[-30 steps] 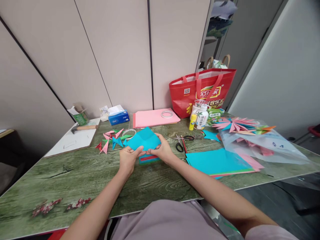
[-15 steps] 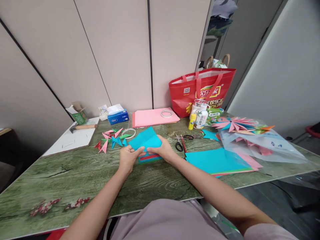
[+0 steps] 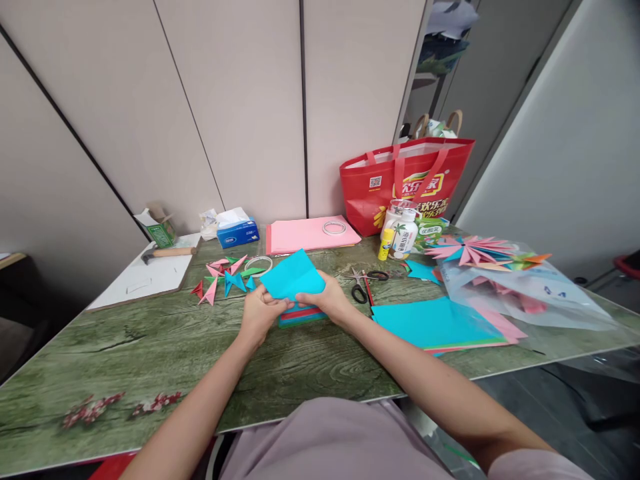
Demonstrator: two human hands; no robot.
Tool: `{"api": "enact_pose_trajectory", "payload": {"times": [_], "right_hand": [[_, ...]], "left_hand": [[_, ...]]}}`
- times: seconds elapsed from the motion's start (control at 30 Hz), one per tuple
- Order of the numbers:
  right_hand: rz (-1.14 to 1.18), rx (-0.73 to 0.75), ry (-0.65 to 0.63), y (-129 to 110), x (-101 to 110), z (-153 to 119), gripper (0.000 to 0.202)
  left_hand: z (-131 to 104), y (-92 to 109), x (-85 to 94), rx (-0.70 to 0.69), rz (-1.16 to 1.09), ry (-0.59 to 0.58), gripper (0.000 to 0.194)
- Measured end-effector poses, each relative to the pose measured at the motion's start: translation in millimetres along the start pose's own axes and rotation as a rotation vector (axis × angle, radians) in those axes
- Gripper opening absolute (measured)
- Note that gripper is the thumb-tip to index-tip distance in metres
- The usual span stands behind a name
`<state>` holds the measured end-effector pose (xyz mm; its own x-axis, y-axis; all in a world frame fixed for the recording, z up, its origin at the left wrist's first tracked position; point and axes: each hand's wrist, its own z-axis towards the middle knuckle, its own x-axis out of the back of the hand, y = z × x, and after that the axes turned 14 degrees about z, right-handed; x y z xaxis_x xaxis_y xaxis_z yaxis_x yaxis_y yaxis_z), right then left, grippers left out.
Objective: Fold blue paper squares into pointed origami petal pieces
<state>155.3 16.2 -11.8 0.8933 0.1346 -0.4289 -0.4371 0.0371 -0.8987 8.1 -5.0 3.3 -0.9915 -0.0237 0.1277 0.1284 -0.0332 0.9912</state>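
Between my hands is a square sheet of blue paper (image 3: 293, 275), tilted with one corner pointing away from me. My left hand (image 3: 263, 310) pinches its near left edge between thumb and fingers. On the right edge my right hand (image 3: 330, 297) is closed, thumb on top and fingers behind the sheet. Under it lies a small stack of coloured paper (image 3: 305, 317), partly covered, with blue, red and green edges showing. To the left are several folded paper pieces (image 3: 220, 277) in pink, red, green and blue, with a roll of tape (image 3: 259, 265) beside them.
Scissors (image 3: 359, 287) and a red pencil (image 3: 369, 291) lie right of my hands, near large blue sheets (image 3: 435, 323). Behind stand a glue stick (image 3: 385, 244), a white bottle (image 3: 404, 235) and a red bag (image 3: 405, 180). A hammer (image 3: 170, 252) rests on a white board (image 3: 145, 283).
The blue sheet has tilted slightly, its far corner a little higher. My left thumb has shifted slightly along the near edge. Both hands keep hold, and the view has moved a little.
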Motion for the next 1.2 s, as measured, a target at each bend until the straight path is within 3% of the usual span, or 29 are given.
{"api": "enact_pose_trajectory", "payload": {"times": [0.17, 0.3, 0.5, 0.6, 0.67, 0.77, 0.87, 1.07, 1.2], "right_hand": [[0.009, 0.005, -0.004, 0.9, 0.9, 0.2, 0.048], [0.062, 0.002, -0.035, 0.3, 3.6, 1.8, 0.048], [0.088, -0.001, 0.035, -2.4, 6.6, 5.2, 0.048], [0.089, 0.004, 0.048, -2.5, 6.4, 4.9, 0.049], [0.060, 0.011, 0.013, -2.5, 5.1, 2.9, 0.048], [0.006, 0.012, -0.083, -3.0, 2.6, -1.0, 0.047], [-0.048, 0.036, -0.133, -3.7, 2.8, -1.9, 0.040], [0.011, 0.107, -0.063, -2.9, 11.9, 7.7, 0.038], [0.061, 0.107, 0.059, 0.7, 12.3, 10.6, 0.046]], "left_hand": [[0.3, 0.7, -0.8, -0.011, -0.002, 0.025, 0.027], [1.0, 2.0, 0.6, -0.049, -0.061, -0.039, 0.024], [-1.2, 10.0, 2.8, -0.085, -0.190, -0.171, 0.049], [-2.8, 12.6, 1.3, -0.062, -0.138, -0.195, 0.061], [-2.6, 10.9, 0.3, -0.037, -0.067, -0.163, 0.059], [-1.4, 6.5, 0.3, -0.020, 0.001, -0.044, 0.041], [-0.8, 5.8, 3.0, -0.018, 0.059, -0.008, 0.028], [1.3, 8.5, 7.8, 0.037, 0.126, -0.057, 0.033], [4.2, 8.3, 8.0, -0.064, 0.053, 0.061, 0.050]]}}
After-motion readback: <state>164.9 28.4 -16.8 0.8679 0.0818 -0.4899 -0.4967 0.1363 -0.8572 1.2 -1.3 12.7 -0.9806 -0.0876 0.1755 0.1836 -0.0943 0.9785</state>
